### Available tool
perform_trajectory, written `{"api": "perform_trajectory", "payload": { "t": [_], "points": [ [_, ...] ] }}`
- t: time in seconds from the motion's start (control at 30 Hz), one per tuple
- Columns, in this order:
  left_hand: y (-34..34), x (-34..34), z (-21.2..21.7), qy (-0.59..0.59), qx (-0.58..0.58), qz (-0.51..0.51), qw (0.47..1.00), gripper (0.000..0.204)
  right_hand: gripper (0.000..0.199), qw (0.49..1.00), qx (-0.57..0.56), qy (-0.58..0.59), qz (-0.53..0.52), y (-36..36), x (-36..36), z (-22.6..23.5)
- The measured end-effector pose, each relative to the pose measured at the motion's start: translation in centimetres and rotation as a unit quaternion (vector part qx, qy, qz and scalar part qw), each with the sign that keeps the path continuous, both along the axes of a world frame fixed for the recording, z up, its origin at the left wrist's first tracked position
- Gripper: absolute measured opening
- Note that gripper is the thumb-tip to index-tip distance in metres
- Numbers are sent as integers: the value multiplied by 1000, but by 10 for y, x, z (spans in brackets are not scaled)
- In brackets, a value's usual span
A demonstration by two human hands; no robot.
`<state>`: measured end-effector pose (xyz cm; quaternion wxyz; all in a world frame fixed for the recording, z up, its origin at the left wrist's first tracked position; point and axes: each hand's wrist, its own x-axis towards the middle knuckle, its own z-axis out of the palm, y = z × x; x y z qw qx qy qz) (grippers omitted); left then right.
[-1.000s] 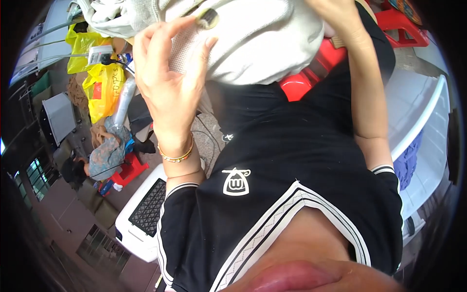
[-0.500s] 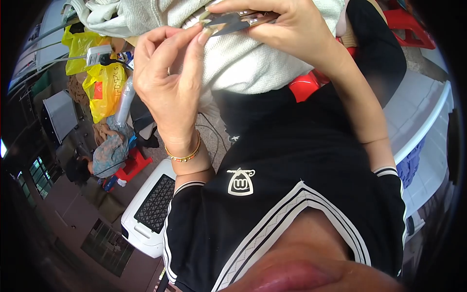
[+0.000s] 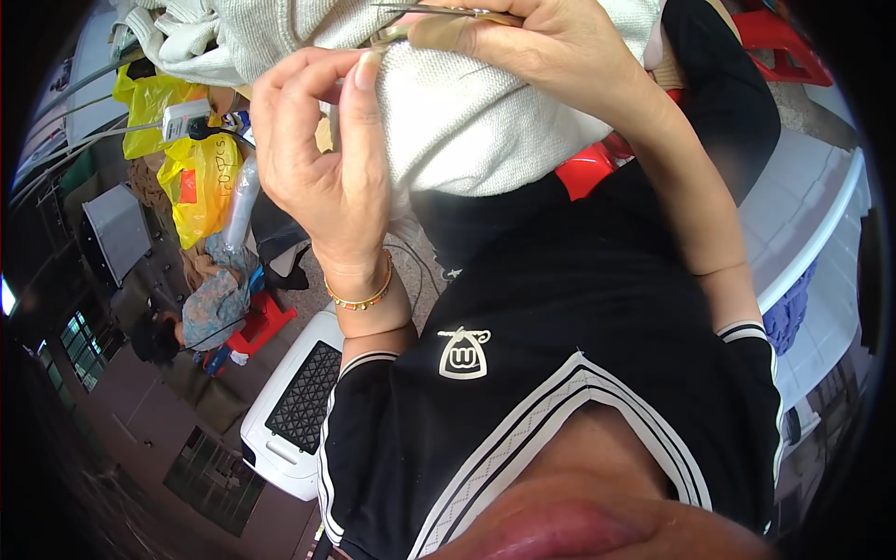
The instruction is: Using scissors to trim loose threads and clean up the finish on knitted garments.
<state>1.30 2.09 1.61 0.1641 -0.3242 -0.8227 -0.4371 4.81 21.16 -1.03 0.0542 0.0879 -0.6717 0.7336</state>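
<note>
A cream-white knit garment lies bunched over my lap at the top of the view. My left hand, wearing a beaded bracelet, has its thumb and forefinger pinched together at a fold of the knit. Exactly what lies between those fingertips is partly hidden. Close by on the right, my right hand grips metal thread snips, whose thin blades point left and are seen nearly edge-on. The right fingertips are close to the left ones, over the fabric.
Yellow plastic bags and a white plug adapter with cables are at the left. Below them, a person sits by a red stool. A white-framed black grille stands near my left elbow; a white table curves along the right.
The snips have turned from showing their broad dark blades to nearly edge-on, and shifted up and away from my left fingertips. My left hand stays pinched in about the same place.
</note>
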Motion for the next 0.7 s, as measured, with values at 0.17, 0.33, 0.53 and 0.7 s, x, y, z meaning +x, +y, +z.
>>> {"api": "perform_trajectory", "payload": {
  "t": [0.17,0.33,0.53,0.7],
  "points": [
    [1,-2,0,7,-36,-19,999,9,20,975,86,198,-49,1,0,-4],
    [3,-5,-3,24,-29,-20,999,7,24,993,83,73,-38,4,7,4],
    [3,-8,-12,-3,27,-28,999,6,43,981,116,109,-109,9,37,28],
    [3,-11,-15,0,26,-32,999,5,37,923,351,98,-123,10,46,33]
  ]
}}
